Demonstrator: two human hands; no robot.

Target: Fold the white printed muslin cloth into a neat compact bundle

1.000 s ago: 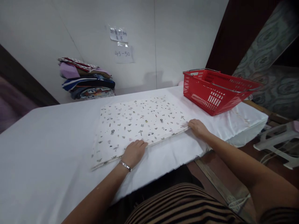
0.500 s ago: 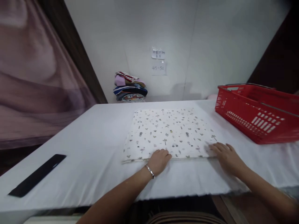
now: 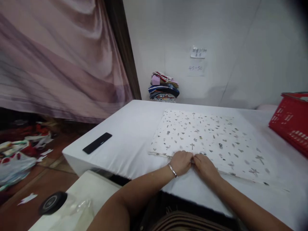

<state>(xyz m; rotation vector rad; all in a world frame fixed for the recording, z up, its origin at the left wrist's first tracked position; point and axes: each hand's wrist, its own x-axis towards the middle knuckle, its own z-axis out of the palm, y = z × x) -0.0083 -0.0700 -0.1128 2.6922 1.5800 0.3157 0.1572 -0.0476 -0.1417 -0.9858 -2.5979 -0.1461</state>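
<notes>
Head view: the cloth (image 3: pixel 207 138) is laid flat on the table (image 3: pixel 134 128), its near edge pinched by the left hand (image 3: pixel 182 161) and right hand (image 3: pixel 204 164), side by side. With so narrow a grip, the layers could be skewed or bunched.

a paper note (image 3: pixel 195 68) taped to the wall reads "45-50"; the smaller note (image 3: pixel 198 52) above it is too blurred to read.
</notes>
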